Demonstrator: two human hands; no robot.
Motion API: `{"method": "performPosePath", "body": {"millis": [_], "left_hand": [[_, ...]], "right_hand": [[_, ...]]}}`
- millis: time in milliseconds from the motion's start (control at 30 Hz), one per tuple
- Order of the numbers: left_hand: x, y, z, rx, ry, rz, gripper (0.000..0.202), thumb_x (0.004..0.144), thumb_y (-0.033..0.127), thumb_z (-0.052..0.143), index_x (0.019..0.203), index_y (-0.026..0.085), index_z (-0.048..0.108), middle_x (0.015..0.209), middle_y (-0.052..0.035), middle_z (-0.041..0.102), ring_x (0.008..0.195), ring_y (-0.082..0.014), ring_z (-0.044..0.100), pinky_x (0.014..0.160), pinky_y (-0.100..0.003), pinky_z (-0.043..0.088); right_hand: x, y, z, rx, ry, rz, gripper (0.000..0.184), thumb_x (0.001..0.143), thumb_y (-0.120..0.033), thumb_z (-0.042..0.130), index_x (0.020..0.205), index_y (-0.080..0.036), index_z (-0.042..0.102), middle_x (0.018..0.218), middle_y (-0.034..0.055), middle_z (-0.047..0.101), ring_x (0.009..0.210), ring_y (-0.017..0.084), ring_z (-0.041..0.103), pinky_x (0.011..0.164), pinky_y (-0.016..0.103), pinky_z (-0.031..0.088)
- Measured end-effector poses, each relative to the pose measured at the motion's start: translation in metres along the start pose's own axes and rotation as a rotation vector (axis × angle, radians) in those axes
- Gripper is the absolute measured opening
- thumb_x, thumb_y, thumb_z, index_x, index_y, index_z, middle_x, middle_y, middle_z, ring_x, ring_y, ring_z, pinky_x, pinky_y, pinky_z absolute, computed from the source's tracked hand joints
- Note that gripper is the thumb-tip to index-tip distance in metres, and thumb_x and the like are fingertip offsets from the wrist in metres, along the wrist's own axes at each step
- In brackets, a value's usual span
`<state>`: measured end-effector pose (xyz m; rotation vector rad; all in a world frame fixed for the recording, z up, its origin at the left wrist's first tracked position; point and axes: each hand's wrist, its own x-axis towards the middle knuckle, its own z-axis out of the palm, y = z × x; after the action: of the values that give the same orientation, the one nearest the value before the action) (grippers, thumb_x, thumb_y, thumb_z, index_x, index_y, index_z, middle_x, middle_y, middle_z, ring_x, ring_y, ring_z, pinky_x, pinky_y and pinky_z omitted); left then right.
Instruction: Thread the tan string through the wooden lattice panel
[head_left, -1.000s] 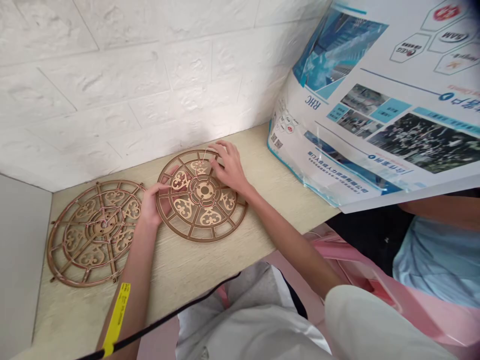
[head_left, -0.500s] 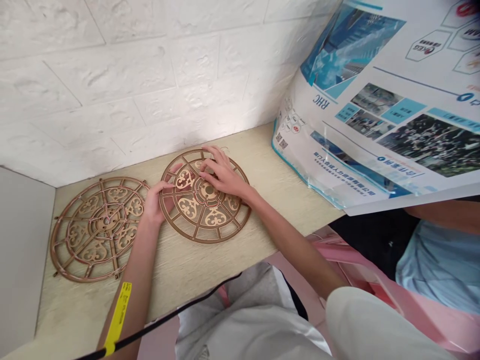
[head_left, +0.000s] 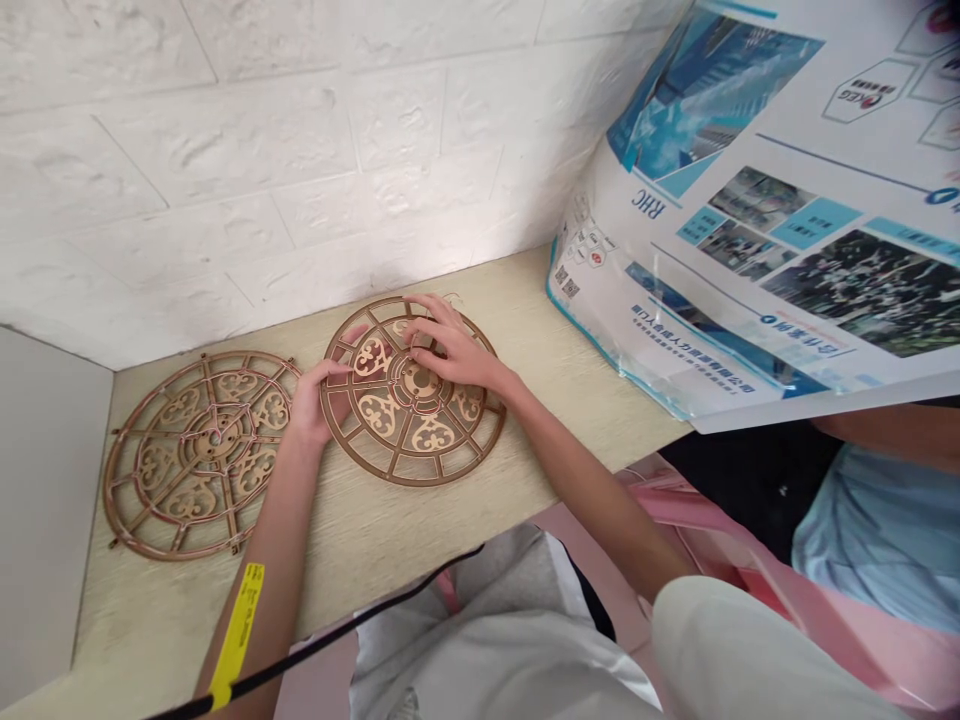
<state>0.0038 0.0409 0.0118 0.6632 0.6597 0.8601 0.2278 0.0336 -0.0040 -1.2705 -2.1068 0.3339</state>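
Note:
A round openwork disc [head_left: 433,432] with gold scrollwork and spokes is tilted a little above the table. My left hand [head_left: 319,400] grips its left rim, thumb on top and fingers showing through the openings underneath. Across the disc's upper right lies my right hand [head_left: 454,350], its fingers bent and spread over the scrollwork near the hub; what its fingertips touch is partly hidden. To the left, a second round openwork disc [head_left: 214,437] rests flat on the table, with reddish lines along its rings and small tabs at its edge. My left forearm passes over its right side.
The pale table [head_left: 420,545] meets a white brick-patterned wall [head_left: 300,160]. A grey panel [head_left: 45,500] stands at the left. A large printed sheet [head_left: 750,250] hangs over the right side. Another person's blue clothing [head_left: 877,530] and a pink chair [head_left: 750,540] appear at lower right.
The right hand's fingers have shifted slightly over the disc near the hub. The left hand keeps its grip on the rim. Otherwise only a slight shift of the view shows.

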Motion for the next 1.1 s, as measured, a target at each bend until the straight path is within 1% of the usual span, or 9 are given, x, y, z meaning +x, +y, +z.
{"method": "performPosePath", "body": {"millis": [133,333,500,633,700,767,867,1000,1100], "left_hand": [[0.000,0.001,0.000,-0.002,-0.006,-0.003,0.063,0.067,0.013,0.057,0.130,0.019,0.060,0.112,-0.0092,0.067,0.099,-0.0271,0.065,0.085,-0.039,0.054],[0.000,0.000,0.001,0.005,0.009,-0.003,0.060,0.069,0.013,0.055,0.129,0.019,0.060,0.111,-0.0086,0.067,0.097,-0.0248,0.066,0.087,-0.039,0.054],[0.000,0.000,0.001,-0.006,-0.016,0.004,0.063,0.068,0.013,0.056,0.131,0.020,0.060,0.107,-0.0070,0.068,0.097,-0.0247,0.066,0.090,-0.039,0.053],[0.000,0.001,0.001,0.006,-0.005,-0.001,0.061,0.068,0.014,0.055,0.128,0.022,0.062,0.106,-0.0064,0.068,0.098,-0.0250,0.066,0.089,-0.040,0.054],[0.001,0.000,0.000,0.008,-0.002,-0.005,0.060,0.067,0.014,0.056,0.126,0.023,0.063,0.106,-0.0065,0.068,0.098,-0.0250,0.065,0.088,-0.040,0.054],[0.001,0.000,-0.002,0.005,-0.009,-0.004,0.059,0.067,0.015,0.057,0.125,0.024,0.063,0.106,-0.0065,0.068,0.098,-0.0250,0.065,0.088,-0.040,0.053],[0.002,-0.001,-0.003,0.006,-0.013,0.010,0.058,0.068,0.014,0.058,0.125,0.022,0.063,0.105,-0.0063,0.067,0.098,-0.0250,0.065,0.088,-0.039,0.054],[0.001,-0.001,-0.002,0.002,-0.014,0.021,0.060,0.067,0.014,0.057,0.127,0.020,0.061,0.105,-0.0065,0.068,0.097,-0.0242,0.066,0.089,-0.039,0.053],[0.001,0.000,-0.002,-0.003,-0.008,0.017,0.058,0.067,0.014,0.057,0.124,0.020,0.062,0.105,-0.0069,0.068,0.097,-0.0241,0.066,0.089,-0.039,0.053]], "right_hand": [[0.000,0.001,-0.001,0.028,0.008,-0.008,0.020,0.081,-0.027,0.050,0.097,-0.019,0.058,0.152,0.0048,0.033,0.144,0.022,0.030,0.123,0.052,0.029],[0.000,0.000,-0.002,0.041,-0.013,0.036,0.013,0.079,-0.025,0.050,0.087,-0.017,0.056,0.150,0.0025,0.035,0.142,0.020,0.032,0.122,0.049,0.029],[-0.001,-0.003,-0.004,0.045,0.020,0.008,0.012,0.078,-0.024,0.051,0.086,-0.017,0.056,0.148,0.0042,0.038,0.140,0.022,0.034,0.120,0.049,0.029],[-0.001,-0.008,-0.008,0.032,0.083,-0.010,0.015,0.081,-0.029,0.051,0.086,-0.017,0.058,0.129,0.0075,0.053,0.126,0.021,0.044,0.114,0.046,0.035],[-0.001,-0.009,-0.009,0.031,0.061,-0.013,0.016,0.083,-0.030,0.049,0.087,-0.018,0.058,0.113,0.0074,0.060,0.115,0.019,0.049,0.110,0.044,0.039],[-0.001,-0.007,-0.010,0.025,0.035,-0.006,0.018,0.083,-0.028,0.047,0.093,-0.018,0.059,0.106,0.0069,0.061,0.110,0.018,0.050,0.108,0.043,0.039],[-0.002,-0.003,-0.010,-0.014,0.060,0.006,0.022,0.081,-0.025,0.047,0.096,-0.019,0.062,0.117,0.0080,0.058,0.119,0.021,0.045,0.111,0.047,0.037],[-0.002,0.001,-0.007,-0.054,0.084,0.008,0.017,0.081,-0.027,0.049,0.089,-0.018,0.061,0.133,0.0068,0.049,0.132,0.023,0.036,0.117,0.050,0.031],[-0.001,0.001,-0.003,-0.054,0.101,0.012,0.023,0.083,-0.029,0.049,0.101,-0.020,0.059,0.140,0.0075,0.044,0.135,0.023,0.034,0.118,0.051,0.030]]}}
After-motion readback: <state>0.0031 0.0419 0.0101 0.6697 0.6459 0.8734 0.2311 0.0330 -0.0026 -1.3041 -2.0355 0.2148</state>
